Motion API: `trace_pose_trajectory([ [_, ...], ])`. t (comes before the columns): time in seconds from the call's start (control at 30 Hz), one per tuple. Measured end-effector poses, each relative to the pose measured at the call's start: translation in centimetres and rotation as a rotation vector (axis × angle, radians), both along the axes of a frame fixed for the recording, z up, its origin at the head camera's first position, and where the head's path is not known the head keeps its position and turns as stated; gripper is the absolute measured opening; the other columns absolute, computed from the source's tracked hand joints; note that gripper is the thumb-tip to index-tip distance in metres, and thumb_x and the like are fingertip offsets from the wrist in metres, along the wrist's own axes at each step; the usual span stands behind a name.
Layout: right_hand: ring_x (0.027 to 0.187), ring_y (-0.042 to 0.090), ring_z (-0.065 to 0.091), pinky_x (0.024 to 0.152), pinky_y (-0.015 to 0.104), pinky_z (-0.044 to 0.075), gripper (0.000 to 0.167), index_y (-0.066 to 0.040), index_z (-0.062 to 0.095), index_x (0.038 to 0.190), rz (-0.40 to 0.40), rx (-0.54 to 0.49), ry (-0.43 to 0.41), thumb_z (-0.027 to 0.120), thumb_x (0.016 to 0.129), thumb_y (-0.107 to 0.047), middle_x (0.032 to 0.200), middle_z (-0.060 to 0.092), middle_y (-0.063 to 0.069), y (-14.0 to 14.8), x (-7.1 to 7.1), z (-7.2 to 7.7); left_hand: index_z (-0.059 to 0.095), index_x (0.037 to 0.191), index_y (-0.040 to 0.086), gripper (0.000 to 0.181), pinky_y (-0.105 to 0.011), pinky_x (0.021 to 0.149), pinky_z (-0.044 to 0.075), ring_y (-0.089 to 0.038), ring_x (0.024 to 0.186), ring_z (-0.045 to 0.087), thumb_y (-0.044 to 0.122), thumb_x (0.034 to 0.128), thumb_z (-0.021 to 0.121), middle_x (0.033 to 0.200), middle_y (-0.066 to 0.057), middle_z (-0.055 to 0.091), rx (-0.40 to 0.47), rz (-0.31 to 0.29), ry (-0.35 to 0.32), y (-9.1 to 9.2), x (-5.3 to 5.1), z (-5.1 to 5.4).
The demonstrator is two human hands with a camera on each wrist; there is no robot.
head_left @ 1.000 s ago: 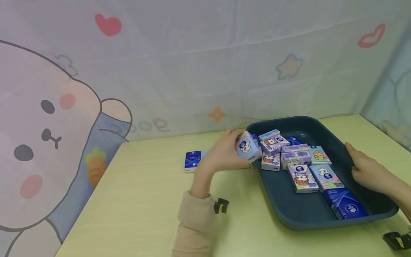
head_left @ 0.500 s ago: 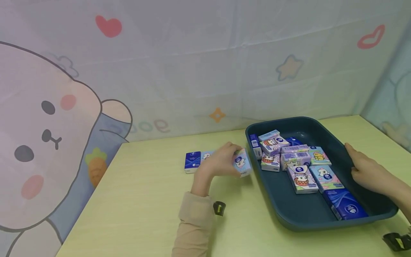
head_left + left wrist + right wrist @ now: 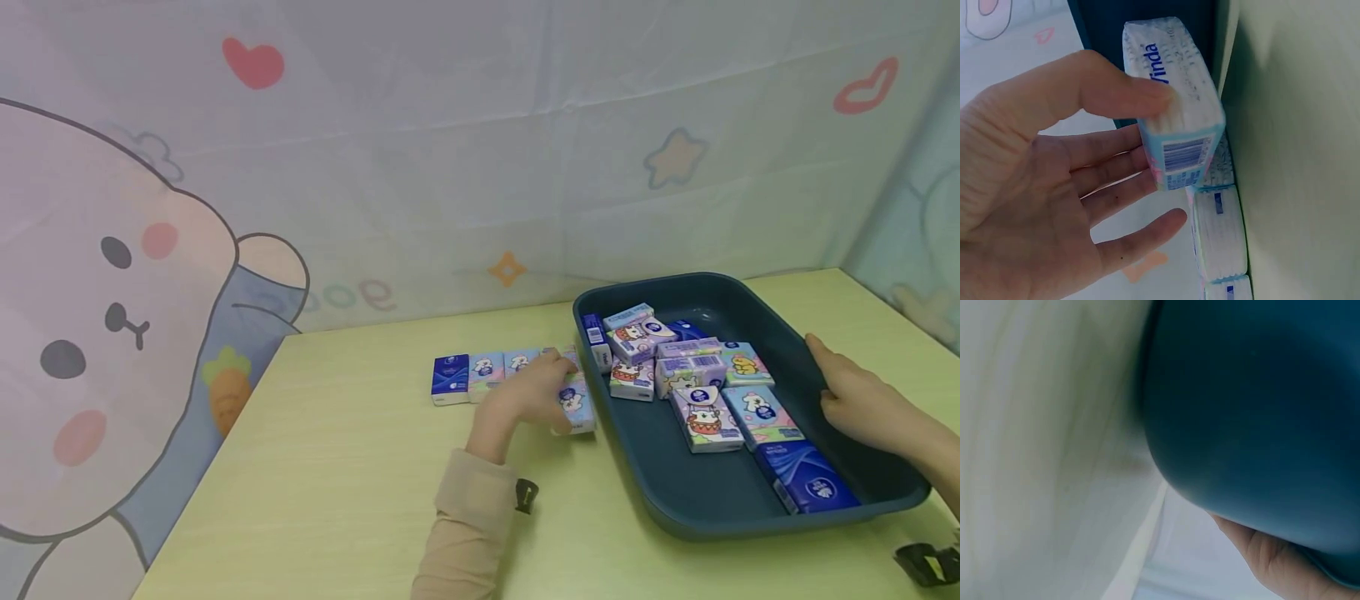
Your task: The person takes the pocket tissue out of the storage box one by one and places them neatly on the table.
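The left hand (image 3: pixel 525 396) pinches a light-blue tissue pack (image 3: pixel 576 405) between thumb and fingers, low over the table beside the bin's left wall. In the left wrist view, the thumb of the left hand (image 3: pixel 1066 169) presses the white "Vinda" side of the pack (image 3: pixel 1179 94), other fingers behind it. Behind the held pack, a row of packs runs left, from a dark blue one (image 3: pixel 450 379) to light ones (image 3: pixel 486 371), partly covered by the hand. The right hand (image 3: pixel 870 400) grips the right rim of the dark teal bin (image 3: pixel 645 467); the right wrist view shows the right hand (image 3: pixel 1272 559) at the bin's edge.
Inside the bin lie several tissue packs, among them a pack with a drum picture (image 3: pixel 705 419), a dark blue pack (image 3: pixel 806 475) and a pile near the back left. A printed cloth (image 3: pixel 450 167) hangs behind the pale yellow table (image 3: pixel 315 467).
The left hand has moved its pack from over the bin's left rim down and leftward to the table, in front of the row's right end. The right hand and the bin have stayed put.
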State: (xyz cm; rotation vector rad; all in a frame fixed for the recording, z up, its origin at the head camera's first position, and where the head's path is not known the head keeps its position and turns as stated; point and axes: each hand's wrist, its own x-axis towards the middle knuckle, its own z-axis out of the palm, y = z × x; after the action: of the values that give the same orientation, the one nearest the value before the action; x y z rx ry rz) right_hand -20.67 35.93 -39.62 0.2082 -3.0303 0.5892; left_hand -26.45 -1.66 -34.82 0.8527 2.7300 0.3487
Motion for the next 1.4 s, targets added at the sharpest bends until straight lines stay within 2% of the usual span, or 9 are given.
trace_pose_trajectory([
  [0.2, 0.12, 0.067, 0.028, 0.094, 0.075, 0.029, 0.076, 0.018, -0.008, 0.144, 0.002, -0.007, -0.007, 0.037, 0.084, 0.01, 0.137, 0.015, 0.052, 0.0, 0.0, 0.0, 0.047, 0.138, 0.007, 0.076, -0.031, 0.105, 0.045, -0.019, 0.125, 0.046, 0.016, 0.07, 0.079, 0.135, -0.006, 0.049, -0.044, 0.009, 0.01, 0.3, 0.2, -0.4],
  [0.47, 0.122, 0.067, 0.027, 0.094, 0.075, 0.029, 0.076, 0.017, -0.008, 0.144, 0.01, -0.011, 0.004, 0.037, 0.084, 0.01, 0.138, 0.015, 0.052, 0.2, 0.0, -0.2, 0.048, 0.136, 0.008, 0.073, -0.029, 0.1, 0.048, -0.016, 0.115, 0.05, 0.014, 0.0701, 0.078, 0.13, -0.005, 0.05, -0.063, 0.026, 0.004, 0.5, 0.4, -0.6],
  [0.73, 0.116, 0.066, 0.034, 0.092, 0.074, 0.033, 0.076, 0.019, -0.007, 0.144, 0.01, 0.008, 0.01, 0.038, 0.083, 0.01, 0.136, 0.018, 0.053, 0.1, 0.0, -0.1, 0.05, 0.132, 0.01, 0.068, -0.03, 0.093, 0.051, -0.016, 0.11, 0.051, 0.019, 0.0709, 0.08, 0.13, -0.004, 0.049, -0.083, 0.045, 0.013, 0.7, 0.4, -0.9],
  [0.93, 0.117, 0.066, 0.033, 0.092, 0.074, 0.032, 0.076, 0.019, -0.008, 0.144, 0.004, 0.005, 0.0, 0.038, 0.083, 0.01, 0.136, 0.018, 0.053, 0.2, 0.0, -0.1, 0.048, 0.135, 0.012, 0.073, -0.037, 0.1, 0.049, -0.017, 0.115, 0.05, 0.022, 0.071, 0.082, 0.136, -0.004, 0.046, -0.1, 0.086, 0.03, 1.0, 0.5, -1.2],
  [1.07, 0.114, 0.062, 0.038, 0.091, 0.074, 0.034, 0.076, 0.019, -0.007, 0.143, 0.01, 0.012, 0.009, 0.039, 0.083, 0.009, 0.134, 0.021, 0.054, 0.1, 0.0, -0.1, 0.048, 0.136, 0.013, 0.075, -0.038, 0.103, 0.047, -0.017, 0.117, 0.049, 0.022, 0.0702, 0.083, 0.139, -0.004, 0.045, -0.102, 0.102, 0.034, 1.0, 0.6, -1.3],
  [1.17, 0.108, 0.058, 0.041, 0.09, 0.073, 0.036, 0.076, 0.02, -0.006, 0.143, 0.012, 0.021, 0.018, 0.04, 0.082, 0.01, 0.133, 0.022, 0.054, 0.0, 0.0, 0.0, 0.048, 0.136, 0.013, 0.075, -0.039, 0.103, 0.047, -0.017, 0.118, 0.049, 0.021, 0.07, 0.083, 0.139, -0.003, 0.045, -0.102, 0.107, 0.03, 1.0, 0.6, -1.3],
  [1.4, 0.111, 0.061, 0.038, 0.091, 0.074, 0.035, 0.076, 0.021, -0.005, 0.142, 0.0, 0.026, 0.006, 0.04, 0.083, 0.01, 0.133, 0.021, 0.054, -0.3, 0.2, 0.4, 0.047, 0.137, 0.012, 0.075, -0.039, 0.103, 0.046, -0.017, 0.116, 0.048, 0.02, 0.0707, 0.082, 0.135, -0.002, 0.045, -0.093, 0.103, 0.017, 0.8, 0.6, -1.1],
])
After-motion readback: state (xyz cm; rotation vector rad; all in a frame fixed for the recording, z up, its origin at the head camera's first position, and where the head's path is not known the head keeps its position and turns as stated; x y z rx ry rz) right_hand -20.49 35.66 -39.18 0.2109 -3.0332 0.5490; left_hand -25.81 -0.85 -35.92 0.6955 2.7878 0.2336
